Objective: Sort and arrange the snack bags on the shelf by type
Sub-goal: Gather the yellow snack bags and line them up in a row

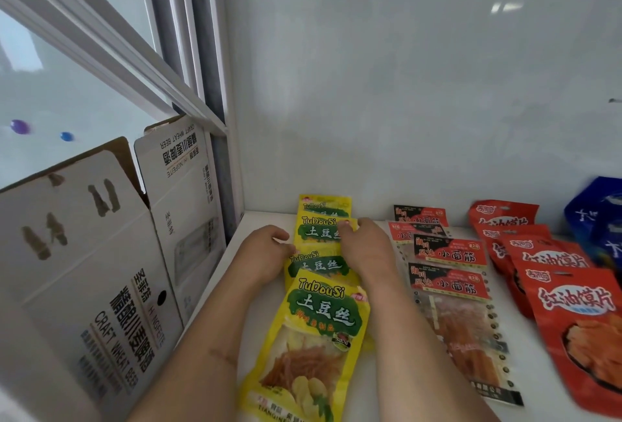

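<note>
A white shelf corner beside a window, with cardboard boxes on the left.

The back wall is plain white and a little glossy; it carries a small bright reflection of light near the upper right. The shelf surface is white too and meets the wall in a straight line. On the left stands a window frame with white and grey bars, and the glass looks milky. Two small round dots, one purple and one blue, show on the glass. Below it, two open white cardboard boxes with black print, "CRAFT WHEAT BEER", stand just beside the shelf edge.
</note>
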A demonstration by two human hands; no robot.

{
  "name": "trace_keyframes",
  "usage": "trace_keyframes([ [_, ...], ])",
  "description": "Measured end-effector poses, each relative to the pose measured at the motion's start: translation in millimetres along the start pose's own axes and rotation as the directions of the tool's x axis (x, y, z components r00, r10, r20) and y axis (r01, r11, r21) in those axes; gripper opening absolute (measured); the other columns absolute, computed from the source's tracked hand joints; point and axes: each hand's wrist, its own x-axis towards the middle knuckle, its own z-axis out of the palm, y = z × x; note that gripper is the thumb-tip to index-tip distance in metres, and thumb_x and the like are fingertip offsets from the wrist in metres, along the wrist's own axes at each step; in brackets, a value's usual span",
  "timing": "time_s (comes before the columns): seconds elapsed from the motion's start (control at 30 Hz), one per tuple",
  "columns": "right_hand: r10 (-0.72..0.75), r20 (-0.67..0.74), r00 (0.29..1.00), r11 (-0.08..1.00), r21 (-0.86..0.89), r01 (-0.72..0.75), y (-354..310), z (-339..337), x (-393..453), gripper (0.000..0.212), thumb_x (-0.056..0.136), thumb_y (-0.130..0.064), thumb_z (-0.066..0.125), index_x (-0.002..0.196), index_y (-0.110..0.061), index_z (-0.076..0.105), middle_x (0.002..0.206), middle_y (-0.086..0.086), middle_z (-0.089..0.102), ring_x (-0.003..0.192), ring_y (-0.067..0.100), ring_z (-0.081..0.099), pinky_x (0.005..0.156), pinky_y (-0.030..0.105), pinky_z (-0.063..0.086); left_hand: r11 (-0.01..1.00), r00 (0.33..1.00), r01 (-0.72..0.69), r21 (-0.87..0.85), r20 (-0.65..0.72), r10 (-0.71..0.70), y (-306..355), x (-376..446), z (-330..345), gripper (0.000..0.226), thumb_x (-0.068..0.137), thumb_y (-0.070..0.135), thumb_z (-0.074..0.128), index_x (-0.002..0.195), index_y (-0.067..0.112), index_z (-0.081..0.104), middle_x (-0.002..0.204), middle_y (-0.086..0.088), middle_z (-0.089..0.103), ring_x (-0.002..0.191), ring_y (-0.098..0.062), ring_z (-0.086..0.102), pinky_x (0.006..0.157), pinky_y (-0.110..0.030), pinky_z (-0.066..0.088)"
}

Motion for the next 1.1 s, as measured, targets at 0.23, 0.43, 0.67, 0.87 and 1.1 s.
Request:
trace_keyframes([
  [0.23,-0.044,0.094,0.995,0.996,-0.078,0.051,1,-19,-17,0.061,0.102,-0.049,0.044,0.146,-0.008,0.045,0.151,0.012,0.049,0.138,0.029,0.046,0.105,0.033,0.038,0.97,0.998,-0.048,0.238,-0.027,0.056,5,-17,-10,0.055,0.096,0.051,0.058,0.135,0.013,0.057,0.133,-0.011,0.064,0.118,-0.029,0.062,0.096,-0.034,0.048],
  [0.43,-0.027,0.132,0.991,0.986,-0.157,0.048,8,-23,-32,0.057,0.101,-0.049,0.048,0.138,-0.006,0.051,0.143,0.014,0.055,0.129,0.031,0.052,0.091,0.032,0.041,0.895,0.976,-0.102,0.434,0.219,0.005,5,-80,-28,0.091,0.077,0.08,0.059,0.145,0.023,0.045,0.136,0.0,0.061,0.119,-0.02,0.059,0.1,-0.036,0.048],
  [0.67,0.025,0.138,0.99,0.959,-0.282,0.015,17,-22,-45,0.058,0.098,-0.058,0.044,0.127,-0.009,0.058,0.11,0.01,0.068,0.104,0.031,0.061,0.077,0.033,0.041,0.904,0.967,-0.115,0.411,0.256,0.007,-9,-130,-20,0.102,0.069,0.068,0.078,0.153,0.03,0.034,0.118,0.008,0.051,0.122,-0.019,0.053,0.094,-0.034,0.05],
  [0.87,0.044,0.154,0.987,0.966,-0.26,-0.003,26,-12,-52,0.046,0.09,-0.057,0.055,0.097,-0.014,0.068,0.095,0.008,0.071,0.081,0.027,0.061,0.057,0.028,0.034,0.967,0.995,-0.044,0.25,0.098,0.02,-16,-153,-17,0.082,0.083,0.046,0.077,0.152,0.035,0.033,0.126,0.002,0.056,0.117,-0.02,0.058,0.092,-0.031,0.049],
  [1.1,0.025,0.155,0.988,0.976,-0.218,0.01,26,-12,-57,0.038,0.088,-0.051,0.066,0.08,-0.014,0.06,0.068,0.002,0.057,0.071,0.026,0.058,0.052,0.029,0.032,0.995,0.996,-0.029,0.099,-0.08,0.037,-26,-169,-11,0.081,0.087,0.036,0.075,0.154,0.039,0.03,0.11,0.005,0.048,0.107,-0.023,0.06,0.074,-0.028,0.04],
])
